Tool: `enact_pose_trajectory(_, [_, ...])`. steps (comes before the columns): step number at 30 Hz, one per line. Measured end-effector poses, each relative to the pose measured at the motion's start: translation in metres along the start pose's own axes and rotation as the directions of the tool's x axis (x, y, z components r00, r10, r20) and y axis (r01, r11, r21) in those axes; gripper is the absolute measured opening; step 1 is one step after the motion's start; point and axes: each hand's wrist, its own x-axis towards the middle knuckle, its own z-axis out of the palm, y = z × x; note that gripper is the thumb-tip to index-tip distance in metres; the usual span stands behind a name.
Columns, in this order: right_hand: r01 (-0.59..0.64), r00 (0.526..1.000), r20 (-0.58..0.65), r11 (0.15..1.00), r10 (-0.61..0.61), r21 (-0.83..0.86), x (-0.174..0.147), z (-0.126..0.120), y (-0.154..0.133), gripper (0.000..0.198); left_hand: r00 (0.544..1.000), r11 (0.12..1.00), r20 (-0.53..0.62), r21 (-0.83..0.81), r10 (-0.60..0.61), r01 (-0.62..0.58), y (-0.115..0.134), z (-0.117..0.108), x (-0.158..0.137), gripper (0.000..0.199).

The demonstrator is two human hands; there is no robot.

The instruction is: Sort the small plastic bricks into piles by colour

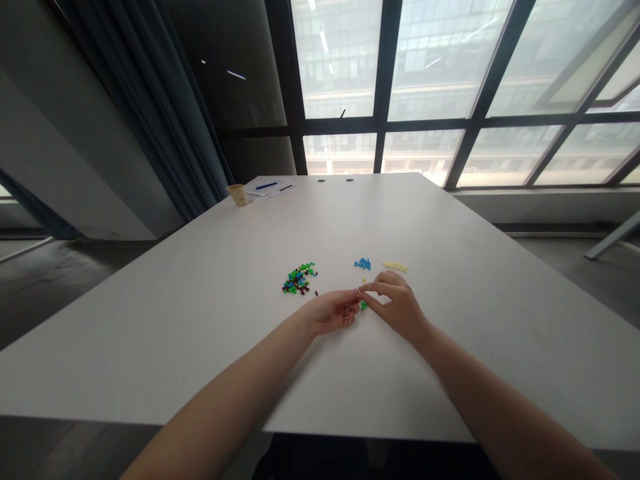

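Observation:
My left hand (336, 311) and my right hand (393, 301) meet above the table, fingertips touching. Both are closed in a pinch, and whatever lies between the fingertips is too small to name. A few green pieces (363, 305) show just below the fingers. Left of my hands lies a mixed pile of small green, blue and brown pieces (299, 280), with one brown piece (317, 293) apart from it. Beyond my fingers sit a blue pile (363, 264) and a pale yellow pile (395, 267); a single yellow piece (363, 281) lies nearer.
The white table (200, 320) stretches away toward large windows. At its far left stand a paper cup (239, 195) and papers (273, 189) with a blue pen (267, 185) on them. Two dark round spots (349, 180) mark the far edge.

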Motion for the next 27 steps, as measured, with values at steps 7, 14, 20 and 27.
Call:
enact_pose_trajectory(7, [-0.086,0.996,0.020,0.985,0.090,-0.150,0.007,-0.023,0.035,0.014,0.982,0.949,-0.040,-0.269,-0.184,0.166,0.003,-0.002,0.002,0.005])
enact_pose_trajectory(14, [-0.547,0.806,-0.094,0.675,0.584,-0.496,-0.003,-0.045,0.110,0.018,0.988,0.969,-0.100,-0.228,-0.121,0.095,0.012,-0.013,0.001,0.003])
enact_pose_trajectory(20, [-0.606,0.728,-0.032,0.620,0.685,-0.498,-0.005,-0.032,0.118,0.021,0.992,0.976,-0.091,-0.210,-0.082,0.061,0.012,-0.016,0.002,0.013])
enact_pose_trajectory(27, [-0.682,0.690,-0.095,0.600,0.717,-0.418,-0.009,-0.042,0.127,0.024,0.961,0.989,-0.265,-0.103,0.073,-0.103,0.024,-0.038,0.004,0.019])
